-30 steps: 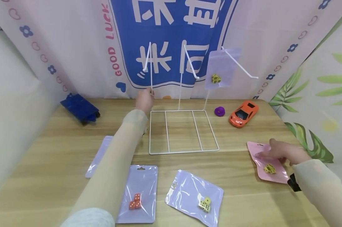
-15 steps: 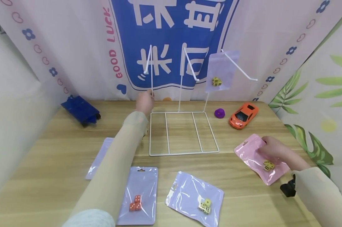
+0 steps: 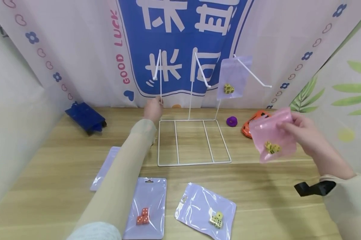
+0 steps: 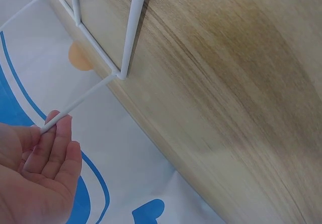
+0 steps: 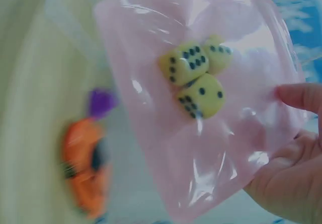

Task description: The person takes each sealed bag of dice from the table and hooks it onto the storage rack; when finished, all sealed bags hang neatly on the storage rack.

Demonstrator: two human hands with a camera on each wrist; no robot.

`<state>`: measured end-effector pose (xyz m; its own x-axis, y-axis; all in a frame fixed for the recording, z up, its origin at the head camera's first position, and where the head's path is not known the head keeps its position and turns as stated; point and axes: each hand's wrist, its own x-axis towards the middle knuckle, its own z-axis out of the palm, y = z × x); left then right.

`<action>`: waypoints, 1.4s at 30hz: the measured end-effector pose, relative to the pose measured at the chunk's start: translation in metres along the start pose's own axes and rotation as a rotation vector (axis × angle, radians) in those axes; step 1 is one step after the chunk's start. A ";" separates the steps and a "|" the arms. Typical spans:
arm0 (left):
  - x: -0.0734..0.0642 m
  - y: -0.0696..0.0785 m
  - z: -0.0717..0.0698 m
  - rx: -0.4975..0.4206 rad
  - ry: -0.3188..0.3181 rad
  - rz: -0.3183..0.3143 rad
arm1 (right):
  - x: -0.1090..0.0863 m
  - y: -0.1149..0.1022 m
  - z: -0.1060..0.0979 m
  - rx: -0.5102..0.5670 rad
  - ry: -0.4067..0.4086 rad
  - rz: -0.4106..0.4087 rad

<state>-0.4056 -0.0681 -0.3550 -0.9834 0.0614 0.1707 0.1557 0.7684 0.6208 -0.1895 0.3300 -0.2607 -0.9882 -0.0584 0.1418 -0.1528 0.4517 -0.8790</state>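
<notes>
My left hand [image 3: 153,108] pinches the left upright of a white wire rack [image 3: 194,164]; the left wrist view has thumb and fingers on that thin rod. Raised above the table at the right, a pink zip bag [image 3: 265,133] with yellow dice [image 3: 271,147] inside is held by my right hand [image 3: 306,130]. Thumb and fingers grip the bag's edge in the right wrist view, the dice [image 5: 196,78] showing through the plastic. On the rack's right hook [image 3: 252,71] hangs a lilac bag [image 3: 235,71] with yellow dice. The other two hooks carry no bag.
Lilac bags lie in front: one with red dice [image 3: 143,216], one with yellow dice [image 3: 216,220], another [image 3: 105,169] partly behind my left arm. A blue object [image 3: 85,116] is back left. A purple ring-like thing [image 3: 231,121] and an orange toy car [image 3: 247,128] are back right.
My right hand has taken the pink bag off the table and lifted it up, so it now partly covers the orange car. The left hand stays on the rack.
</notes>
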 end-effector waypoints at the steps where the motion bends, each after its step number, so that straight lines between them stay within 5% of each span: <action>1: 0.000 0.000 0.000 0.000 -0.003 -0.002 | 0.001 -0.009 0.000 0.110 0.024 -0.051; 4: 0.000 0.000 0.001 0.002 0.004 -0.005 | 0.005 -0.035 0.005 0.422 0.076 -0.194; 8: -0.001 0.001 0.000 0.004 0.016 -0.002 | 0.010 -0.057 0.012 0.561 0.125 -0.226; 17: -0.003 0.001 0.000 0.008 0.003 0.006 | 0.025 -0.050 0.024 0.495 0.210 -0.073; 22: -0.003 0.002 -0.001 0.015 0.001 0.006 | 0.034 -0.046 0.033 0.419 0.225 -0.058; 29: -0.002 0.001 0.001 0.018 -0.005 -0.006 | 0.064 -0.042 0.045 0.344 0.359 -0.042; 36: -0.002 0.001 0.001 0.024 -0.003 -0.001 | 0.104 -0.036 0.055 0.125 0.486 -0.032; 42: -0.002 0.001 0.002 0.026 -0.002 -0.003 | 0.125 -0.030 0.061 0.115 0.504 -0.037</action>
<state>-0.4034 -0.0665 -0.3561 -0.9841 0.0604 0.1671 0.1503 0.7849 0.6011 -0.3095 0.2552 -0.2442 -0.8577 0.3766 0.3501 -0.2156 0.3548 -0.9097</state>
